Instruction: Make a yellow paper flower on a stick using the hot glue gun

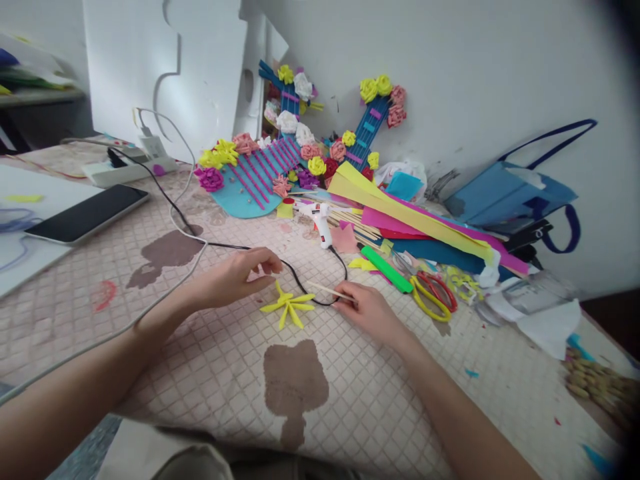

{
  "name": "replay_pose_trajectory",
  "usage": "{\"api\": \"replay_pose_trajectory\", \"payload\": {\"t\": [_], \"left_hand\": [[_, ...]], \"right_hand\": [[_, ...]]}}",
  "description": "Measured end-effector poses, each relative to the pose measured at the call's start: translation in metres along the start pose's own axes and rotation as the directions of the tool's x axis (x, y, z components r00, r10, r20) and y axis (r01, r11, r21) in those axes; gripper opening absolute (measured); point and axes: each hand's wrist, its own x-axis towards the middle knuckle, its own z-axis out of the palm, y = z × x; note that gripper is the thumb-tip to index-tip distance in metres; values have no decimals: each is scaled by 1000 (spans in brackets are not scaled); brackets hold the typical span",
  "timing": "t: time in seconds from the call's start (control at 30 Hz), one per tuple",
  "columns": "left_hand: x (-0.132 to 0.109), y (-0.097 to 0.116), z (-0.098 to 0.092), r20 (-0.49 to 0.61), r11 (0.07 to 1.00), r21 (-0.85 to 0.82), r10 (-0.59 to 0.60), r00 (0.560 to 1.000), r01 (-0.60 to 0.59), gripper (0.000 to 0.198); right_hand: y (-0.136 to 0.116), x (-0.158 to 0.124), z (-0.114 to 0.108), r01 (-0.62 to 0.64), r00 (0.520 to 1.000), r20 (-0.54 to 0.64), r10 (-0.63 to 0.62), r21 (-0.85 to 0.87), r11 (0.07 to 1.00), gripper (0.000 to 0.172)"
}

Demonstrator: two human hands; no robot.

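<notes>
A yellow star-shaped foam piece (289, 307) lies on the patterned tablecloth (210, 373) between my two hands. My left hand (235, 275) hovers just above and left of it, fingers curled in a pinch with a small pale bit at the tips that I cannot make out. My right hand (367, 308) rests on the cloth to the right, closed on a thin wooden stick (327, 291) that points left toward the yellow piece. A black cable (300, 273) loops between the hands.
A white glue gun (320, 223), green marker (386, 268), yellow-and-red scissors (434, 293) and stacked coloured foam sheets (415, 223) lie behind. Blue foam boards with paper flowers (260, 173) lean at the wall. A phone (87, 213) and power strip (127, 170) sit left; a blue bag (515, 193) right.
</notes>
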Motion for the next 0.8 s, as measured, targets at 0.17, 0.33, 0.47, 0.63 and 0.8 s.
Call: {"api": "replay_pose_trajectory", "payload": {"t": [0.17,0.33,0.47,0.63,0.8], "left_hand": [[-8,11,-8,194,1000,-18,-21,981,25,21],[-9,14,2,249,999,-1,46,967,-47,7],[-8,10,4,192,997,3,79,978,-81,10],[-8,9,3,198,998,24,55,979,-61,10],[-9,11,3,169,997,16,77,983,-80,9]], "right_hand": [[-9,-5,0,47,993,-109,-40,55,997,14],[-18,-8,5,186,970,-170,-172,70,980,14],[-26,-12,12,300,944,-163,-287,60,952,15],[-41,-18,18,333,935,-154,-321,62,941,17],[-55,-24,25,321,946,-54,-319,47,946,18]]}}
